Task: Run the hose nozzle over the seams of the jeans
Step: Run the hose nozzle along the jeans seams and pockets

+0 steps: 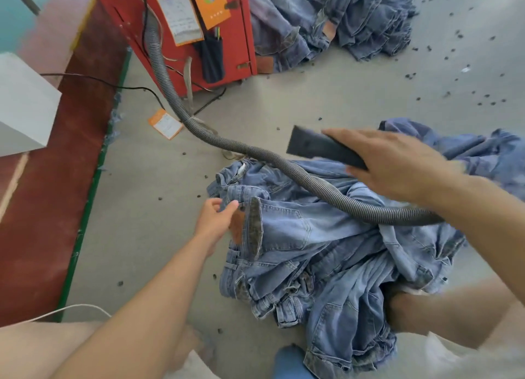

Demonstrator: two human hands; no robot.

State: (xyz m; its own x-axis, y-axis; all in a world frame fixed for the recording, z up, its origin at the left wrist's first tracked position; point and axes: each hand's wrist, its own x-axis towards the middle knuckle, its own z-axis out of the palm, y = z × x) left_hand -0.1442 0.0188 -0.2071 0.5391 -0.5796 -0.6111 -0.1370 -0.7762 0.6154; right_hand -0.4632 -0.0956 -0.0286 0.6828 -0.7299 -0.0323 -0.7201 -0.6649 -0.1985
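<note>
A heap of jeans is spread on the floor at five o'clock. The hose is draped across it. The nozzle is gripped by the right hand; a waistband is pinched by the left hand.

Bright, even daylight — blurred, warped edges

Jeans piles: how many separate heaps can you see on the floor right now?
2. One heap lies in front of the person, under the hose. A second heap sits at the top, right of the red cabinet, which may hide part of it.
</note>
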